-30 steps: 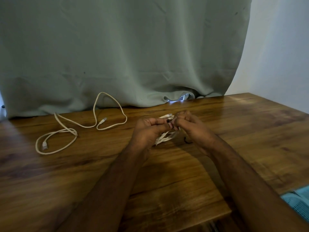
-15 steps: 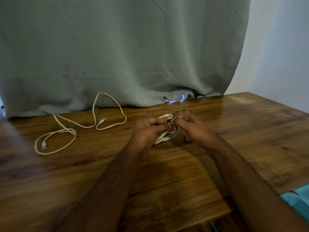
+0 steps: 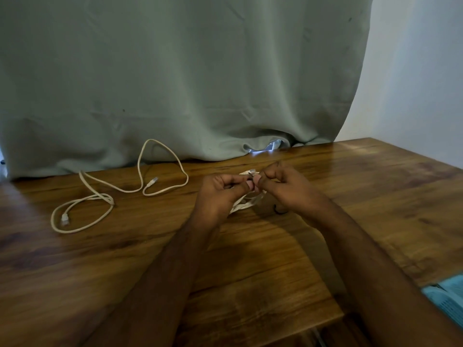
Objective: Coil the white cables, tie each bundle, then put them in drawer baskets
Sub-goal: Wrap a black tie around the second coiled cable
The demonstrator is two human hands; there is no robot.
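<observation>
My left hand point(image 3: 220, 194) and my right hand point(image 3: 288, 186) meet fingertip to fingertip over the middle of the wooden table point(image 3: 250, 271). Between them they pinch a small dark tie at the top of a coiled white cable bundle point(image 3: 244, 205), whose loops hang below my fingers, mostly hidden by the hands. A second white cable point(image 3: 120, 194) lies loose and uncoiled on the table to the left, with a plug at each end. A small black tie point(image 3: 278, 211) lies on the wood just under my right hand.
A grey-green curtain point(image 3: 175, 83) hangs along the table's back edge. A pale wall point(image 3: 413, 83) stands at the right. A light blue basket point(image 3: 448, 296) shows at the lower right, beside the table's front edge.
Both hands stay at the same spot on the bundle; only the fingertips have shifted slightly. The loose cable has not moved.
</observation>
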